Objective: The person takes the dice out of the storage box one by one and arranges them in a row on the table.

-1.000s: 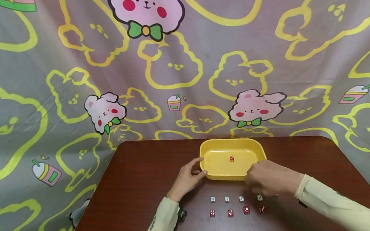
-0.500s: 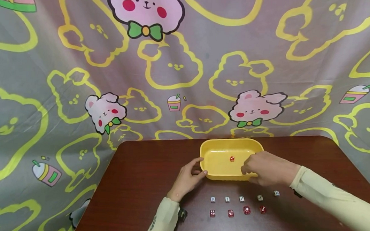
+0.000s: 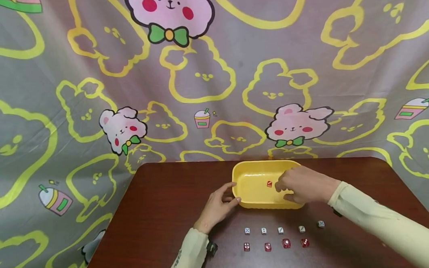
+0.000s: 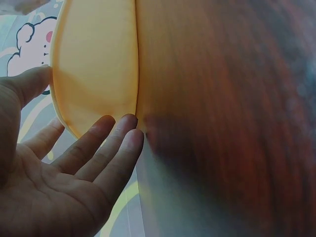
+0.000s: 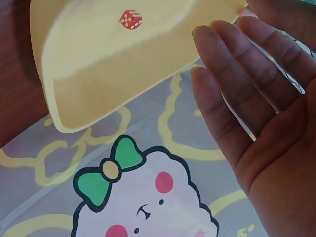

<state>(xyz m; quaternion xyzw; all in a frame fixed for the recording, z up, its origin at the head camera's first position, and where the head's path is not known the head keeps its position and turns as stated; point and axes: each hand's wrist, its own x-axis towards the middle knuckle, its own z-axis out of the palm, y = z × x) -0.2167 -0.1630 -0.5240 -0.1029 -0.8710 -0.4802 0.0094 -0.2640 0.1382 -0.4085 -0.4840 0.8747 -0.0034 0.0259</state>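
Note:
A yellow plastic basin (image 3: 251, 202) stands on the table with one red die (image 3: 269, 184) inside it. My left hand (image 3: 216, 207) rests against the basin's left end; in the left wrist view its thumb is at the rim and its outstretched fingers lie along the wall. Over the basin's right end is my right hand (image 3: 301, 185), its fingers loosely bent and pointing toward the red die. The right wrist view shows these fingers (image 5: 222, 108) spread a little, with no object between them. The basin's right end is partly hidden behind this hand.
In front of the basin lies a row of several white dice (image 3: 280, 230), and nearer the person a row of several red dice (image 3: 286, 243). The brown wooden table (image 3: 159, 212) meets a patterned curtain (image 3: 232, 78) behind it.
My right hand has moved from the basin's right front edge up and leftward over its inside, uncovering the rightmost white die. The left hand and the basin have stayed put.

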